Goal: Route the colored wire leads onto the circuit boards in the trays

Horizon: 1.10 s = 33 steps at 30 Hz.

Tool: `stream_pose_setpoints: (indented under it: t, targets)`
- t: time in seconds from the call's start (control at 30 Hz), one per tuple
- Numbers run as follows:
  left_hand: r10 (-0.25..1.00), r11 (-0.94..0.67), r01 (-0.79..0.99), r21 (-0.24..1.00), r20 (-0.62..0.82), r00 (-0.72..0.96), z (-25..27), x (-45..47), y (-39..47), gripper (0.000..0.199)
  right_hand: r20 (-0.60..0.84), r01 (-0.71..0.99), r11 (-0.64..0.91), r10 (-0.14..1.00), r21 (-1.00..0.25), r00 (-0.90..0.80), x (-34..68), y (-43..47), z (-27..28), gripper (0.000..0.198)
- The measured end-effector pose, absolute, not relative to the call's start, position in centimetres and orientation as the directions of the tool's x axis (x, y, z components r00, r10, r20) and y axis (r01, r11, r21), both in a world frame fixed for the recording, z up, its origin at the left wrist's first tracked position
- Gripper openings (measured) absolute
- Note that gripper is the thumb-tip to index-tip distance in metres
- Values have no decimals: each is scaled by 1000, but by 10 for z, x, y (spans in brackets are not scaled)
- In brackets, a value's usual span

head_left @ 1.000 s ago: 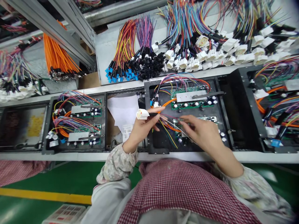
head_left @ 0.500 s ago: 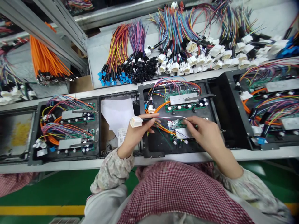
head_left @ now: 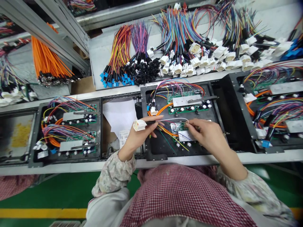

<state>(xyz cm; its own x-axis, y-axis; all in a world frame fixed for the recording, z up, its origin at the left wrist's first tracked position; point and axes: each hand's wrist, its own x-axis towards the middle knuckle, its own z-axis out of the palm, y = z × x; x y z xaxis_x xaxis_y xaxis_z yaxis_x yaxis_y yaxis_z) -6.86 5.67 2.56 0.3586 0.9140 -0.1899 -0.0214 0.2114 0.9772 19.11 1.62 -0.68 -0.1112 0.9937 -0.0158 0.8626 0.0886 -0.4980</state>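
Observation:
My left hand [head_left: 142, 134] is closed around the sleeved end of a wire harness, whose white connector [head_left: 139, 125] sticks out to the left past the thumb. From that hand a white wire [head_left: 174, 119] arches right to my right hand [head_left: 204, 129], where thumb and forefinger pinch its end over the lower circuit board [head_left: 177, 126]. The wire's tip is hidden by the fingers. Loose yellow, blue and green wires [head_left: 181, 143] fan out below. Both hands are above a black tray [head_left: 163, 146], and the upper circuit board [head_left: 184, 108] in it carries attached wires and a metal bar.
To the left lies another black tray [head_left: 81, 154] with two wired boards; a third tray [head_left: 267, 149] is at the right. Behind them, a shelf [head_left: 94, 63] holds bundles of wire harnesses. Orange cables [head_left: 46, 60] lie farther left. White paper [head_left: 119, 113] sits between trays.
The hands stay nearly in place, with the white connector turned slightly. The loose yellow wire now extends farther down and right below the left hand.

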Motion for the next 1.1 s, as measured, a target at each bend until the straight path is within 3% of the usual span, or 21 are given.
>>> stream_pose_setpoints:
  t: [0.63, 0.83, 0.97, 1.1]
  targets:
    - [904, 176, -64, 982, -136, 405, 22, -68, 59, 29, -32, 834, 89, 991, -544, -127, 193, 25, -8, 26]
    - [914, 163, 23, 986, -160, 373, 23, -69, 60, 27, 136, 878, 40, 990, -477, 29, 217, 2, 15, 34]
    - [925, 153, 1, 988, -144, 351, 21, -68, 61, 24, 142, 929, 205, 975, -309, -169, 239, -22, 22, 43]
    - [926, 152, -6, 988, -141, 349, 21, -67, 63, 22, 130, 915, 254, 966, -314, -223, 247, -28, 5, 42]
